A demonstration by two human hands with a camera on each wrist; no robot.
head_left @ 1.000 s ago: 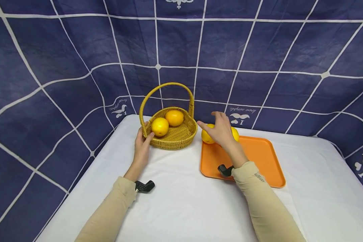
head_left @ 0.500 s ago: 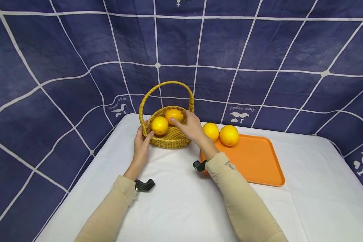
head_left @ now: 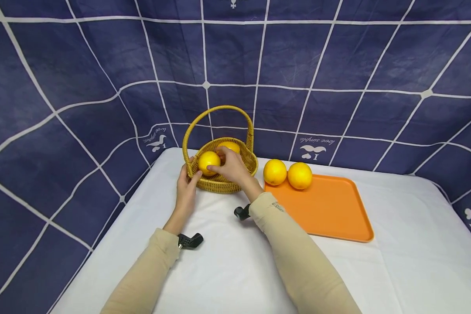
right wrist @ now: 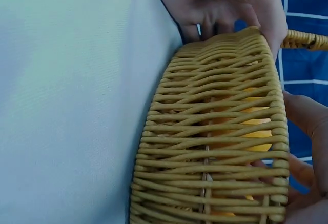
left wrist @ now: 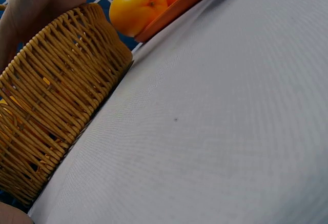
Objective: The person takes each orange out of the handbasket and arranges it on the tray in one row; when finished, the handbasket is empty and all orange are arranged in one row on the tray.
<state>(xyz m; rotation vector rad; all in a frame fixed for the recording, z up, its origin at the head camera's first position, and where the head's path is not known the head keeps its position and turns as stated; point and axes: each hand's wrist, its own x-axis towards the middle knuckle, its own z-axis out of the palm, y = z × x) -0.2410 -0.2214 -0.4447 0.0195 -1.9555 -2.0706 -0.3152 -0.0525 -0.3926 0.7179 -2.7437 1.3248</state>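
A woven wicker basket (head_left: 220, 187) with a tall arched handle stands on the white cloth, with two oranges inside. My left hand (head_left: 186, 189) grips its left side near the handle's base, thumb over the rim. Reaching in from the right, my right hand (head_left: 234, 169) holds the front-left orange (head_left: 208, 160) between thumb and fingers. Behind that hand lies the back orange (head_left: 232, 146), partly covered. In the right wrist view, the basket wall (right wrist: 210, 126) hides most of the fruit; the left hand (right wrist: 230, 3) shows on the basket's end.
An orange plastic tray (head_left: 329, 209) lies to the right of the basket. Two more oranges rest side by side at its far-left corner, a left one (head_left: 274, 172) and a right one (head_left: 300, 175). A blue checked curtain (head_left: 290, 65) hangs behind the table.
My right hand has moved left from above the tray's oranges into the basket, passing the back orange to the front-left one. The left hand has stayed on the basket.
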